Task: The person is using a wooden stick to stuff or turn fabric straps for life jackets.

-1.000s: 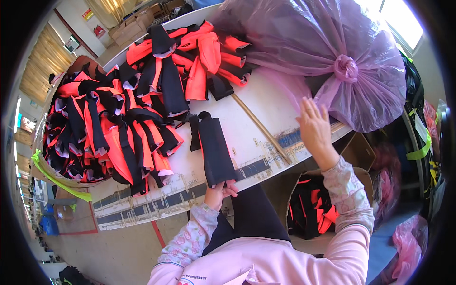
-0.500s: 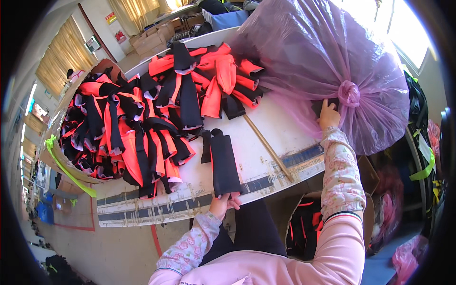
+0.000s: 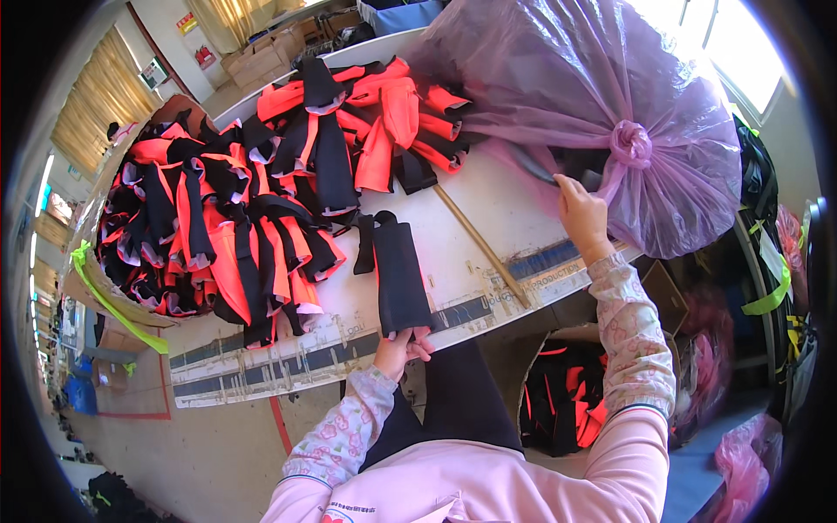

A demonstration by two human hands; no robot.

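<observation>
At the table's front edge, my left hand (image 3: 401, 353) pinches the near end of a black fabric sleeve (image 3: 404, 277) with orange edging, which lies flat with a black strap beside its far end. My right hand (image 3: 582, 213) is at the large tied purple plastic bag (image 3: 602, 78), its fingers closed on a slim dark piece (image 3: 536, 167) whose kind I cannot make out. Next to those fingers, a black patch (image 3: 581, 164) shows beside the bag's knot. Left of the sleeve lies a heap of black and orange fabric sleeves (image 3: 231, 235).
The white table (image 3: 462, 253) has worn dark strips along its front edge, and a wooden stick (image 3: 481, 246) lies across it. Under the table, a carton (image 3: 558, 336) holds more black and orange pieces. A cardboard box wall (image 3: 83, 253) borders the heap on the left.
My right hand has drawn back from beside the bag's knot, toward me and left, and now grips the slim dark piece. My left hand still pinches the sleeve. The whole view has shifted slightly.
</observation>
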